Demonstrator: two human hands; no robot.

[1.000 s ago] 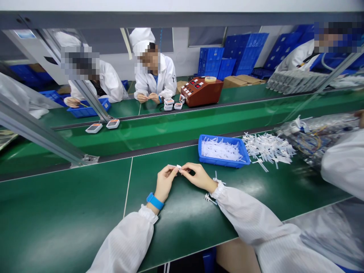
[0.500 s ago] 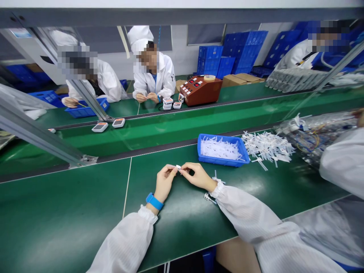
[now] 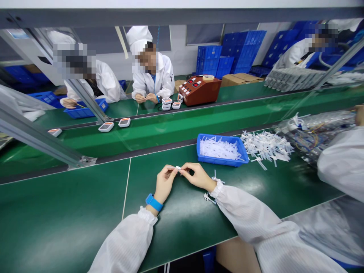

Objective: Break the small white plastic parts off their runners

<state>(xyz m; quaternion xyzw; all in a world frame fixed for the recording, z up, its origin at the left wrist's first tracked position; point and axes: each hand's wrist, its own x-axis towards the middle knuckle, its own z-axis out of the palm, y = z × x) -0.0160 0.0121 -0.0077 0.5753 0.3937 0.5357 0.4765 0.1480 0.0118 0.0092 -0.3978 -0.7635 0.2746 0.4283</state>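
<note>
My left hand and my right hand meet fingertip to fingertip above the green table. Pinched between them is a small white plastic piece, mostly covered by the fingers. Both hands are closed on it. Beside my right wrist lie a few white plastic parts with thin clear strips. Just beyond my right hand stands a blue tray filled with thin translucent strips. A pile of white strip-like parts lies right of the tray.
Wires in clear plastic bags lie at the right, beside a person's white sleeve. Past the table runs a green conveyor belt carrying white square devices. A metal post rises at the left. Co-workers sit opposite near a brown-red box.
The white devices on the belt have shifted to the right, and another shows more fully at the left. My hands keep the same pinch with hardly any movement.
</note>
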